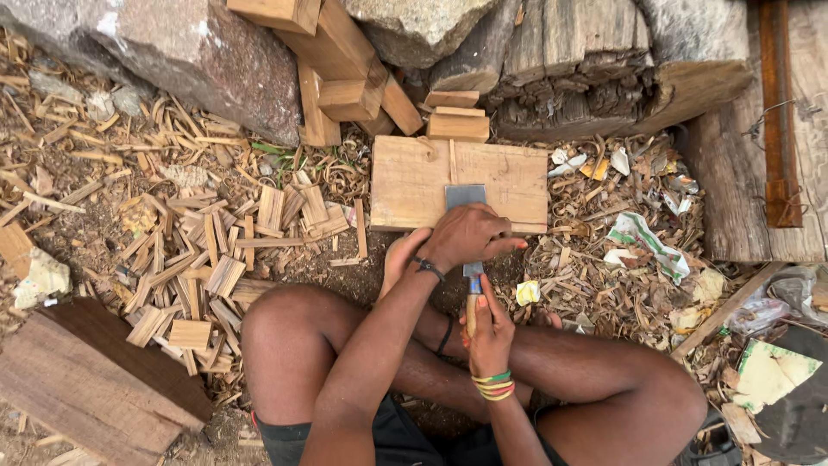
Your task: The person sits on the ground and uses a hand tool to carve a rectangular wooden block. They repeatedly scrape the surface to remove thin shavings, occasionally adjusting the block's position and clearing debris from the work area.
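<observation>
I sit cross-legged on the ground before a flat pale wooden block [509, 185]. A broad flat metal blade [465, 195] lies with its tip on the block, beside a thin wood sliver [451, 160]. My left hand [470, 235], with a dark cord at the wrist, curls over the blade just behind the tip and presses on it. My right hand [490, 332], with coloured bangles at the wrist, grips the tool's wooden handle [471, 312] close to my legs.
Split wood strips and shavings [207, 250] litter the ground at left. Short wood offcuts [345, 78] lean on large stones [198, 52] behind. A dark plank [95, 380] lies lower left, logs and a plank [742, 198] at right, with paper scraps [642, 237].
</observation>
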